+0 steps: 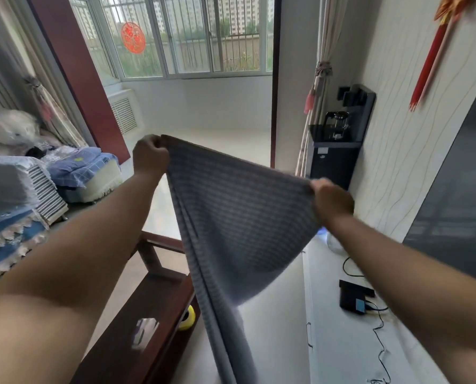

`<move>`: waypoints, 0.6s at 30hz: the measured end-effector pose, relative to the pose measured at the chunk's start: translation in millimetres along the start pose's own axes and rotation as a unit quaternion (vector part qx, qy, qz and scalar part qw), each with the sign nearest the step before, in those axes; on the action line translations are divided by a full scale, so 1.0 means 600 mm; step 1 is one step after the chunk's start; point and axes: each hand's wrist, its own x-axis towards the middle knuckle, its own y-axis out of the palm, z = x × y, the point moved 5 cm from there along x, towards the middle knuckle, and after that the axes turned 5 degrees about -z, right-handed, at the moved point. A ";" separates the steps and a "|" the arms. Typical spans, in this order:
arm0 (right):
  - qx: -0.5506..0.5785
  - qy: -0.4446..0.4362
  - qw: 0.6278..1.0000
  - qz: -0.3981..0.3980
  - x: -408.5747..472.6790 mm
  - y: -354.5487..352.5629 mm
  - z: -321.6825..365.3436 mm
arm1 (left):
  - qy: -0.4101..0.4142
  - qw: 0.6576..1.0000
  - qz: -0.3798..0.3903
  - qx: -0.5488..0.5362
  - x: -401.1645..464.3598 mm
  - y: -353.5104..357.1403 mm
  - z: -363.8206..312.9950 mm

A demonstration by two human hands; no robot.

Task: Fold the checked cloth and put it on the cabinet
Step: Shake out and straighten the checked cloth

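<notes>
Up in mid-air at the centre of the view, both sets of fingers are curled tight and pinching the top edge of the grey-blue checked cloth (239,214). The left hand (150,156) grips one upper corner, held higher and further out, and the right hand (332,202) bunches the other corner lower down, so the top edge slopes down to the right. From that edge the cloth hangs loose, with one long folded strip trailing down toward the bottom of the frame. It touches nothing but the hands. Off to the right and below sits the long white cabinet top (339,347), with a small black box (353,296) and a thin black cable (380,342) lying on it. Lower left is a dark red wooden table (148,309), with a yellow ball (188,318) at its edge. Further back, a black water dispenser (338,151) stands against the wall by the tied curtain (318,87).
</notes>
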 end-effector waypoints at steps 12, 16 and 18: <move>-0.030 -0.284 0.954 -0.096 0.096 -0.130 0.088 | -0.172 0.981 -0.047 -0.073 0.022 -0.049 0.086; -0.110 -0.211 0.966 0.104 0.100 -0.097 0.090 | -0.189 0.978 -0.027 -0.082 0.019 -0.044 0.104; -0.080 -0.163 0.972 0.148 0.105 -0.082 0.084 | -0.173 0.983 -0.013 -0.067 0.013 -0.037 0.104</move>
